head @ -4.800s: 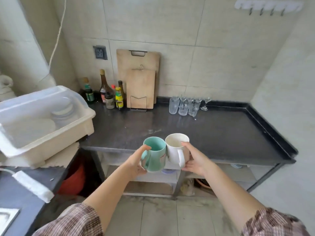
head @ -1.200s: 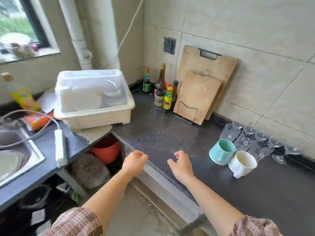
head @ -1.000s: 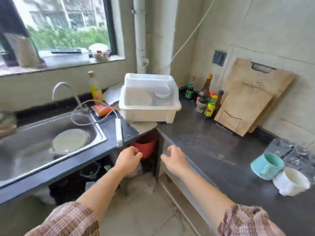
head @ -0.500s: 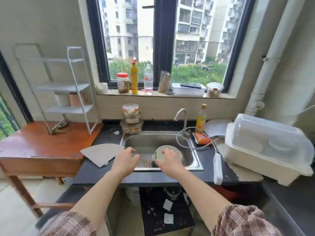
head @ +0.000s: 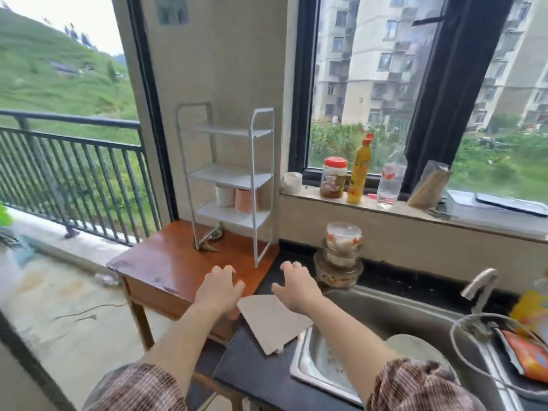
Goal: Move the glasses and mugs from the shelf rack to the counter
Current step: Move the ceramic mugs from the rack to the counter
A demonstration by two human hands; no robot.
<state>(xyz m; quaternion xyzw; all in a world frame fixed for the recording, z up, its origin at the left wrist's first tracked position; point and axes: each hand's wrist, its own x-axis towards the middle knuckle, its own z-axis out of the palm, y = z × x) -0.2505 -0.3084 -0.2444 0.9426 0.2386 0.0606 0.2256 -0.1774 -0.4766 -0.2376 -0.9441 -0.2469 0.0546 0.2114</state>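
A white three-tier shelf rack [head: 228, 177] stands on a small wooden table [head: 178, 268] by the wall. On its lowest tier sit a white mug [head: 224, 196] and a pale pink mug [head: 243, 200], side by side. The two upper tiers hold nothing. My left hand [head: 218, 287] hovers over the table's near right corner, fingers apart and empty. My right hand [head: 295, 284] is held beside it over the dark counter [head: 252, 360], also empty with fingers spread. Both hands are well below and in front of the mugs.
A grey piece of card [head: 271, 320] lies on the counter under my right wrist. Stacked lidded containers [head: 339, 256] stand behind the steel sink [head: 394, 327]. Jar, bottles and a cup line the window sill [head: 415, 209]. A balcony railing [head: 71, 173] is at left.
After the teal and white mugs were left on the far counter, my view has swung left past the sink to the shelf rack. Both empty hands now hover near the wooden table.
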